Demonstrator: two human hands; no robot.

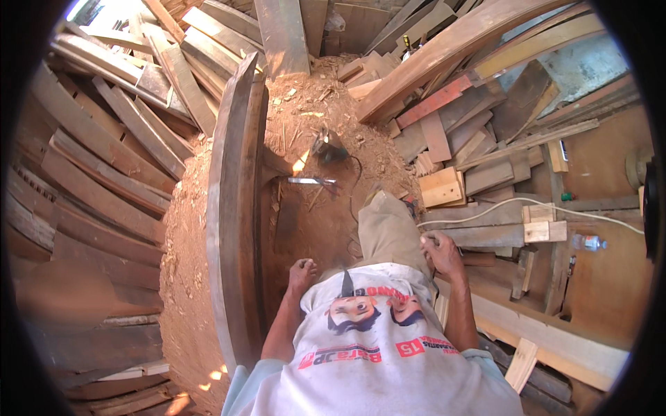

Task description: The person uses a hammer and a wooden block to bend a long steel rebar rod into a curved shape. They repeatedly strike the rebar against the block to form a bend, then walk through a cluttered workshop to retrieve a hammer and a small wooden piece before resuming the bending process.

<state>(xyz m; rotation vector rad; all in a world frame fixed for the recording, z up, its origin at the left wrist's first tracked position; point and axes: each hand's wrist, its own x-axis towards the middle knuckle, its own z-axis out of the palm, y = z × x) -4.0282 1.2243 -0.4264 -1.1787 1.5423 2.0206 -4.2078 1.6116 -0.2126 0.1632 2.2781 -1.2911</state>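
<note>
My left hand (303, 274) hangs low at my left side, its fingers curled closed. It is near a long curved wooden beam (239, 208) standing along my left. My right hand (444, 254) is beside my right thigh, fingers bent inward; whether either hand holds anything is hidden. On the floor ahead sits a dark green power tool (328, 147) with a black cord, its exact kind too small to tell. Just nearer to me lies a thin pale bar (311, 181). Neither hand touches the tool, the bar or the beam.
Wood shavings (184, 256) cover the floor. Stacked curved planks (104, 159) fill the left side; timber offcuts (479, 132) pile up at the right. A white cable (513, 201) crosses the boards near a plastic bottle (588, 242). A thick beam (444, 62) slants across the far right.
</note>
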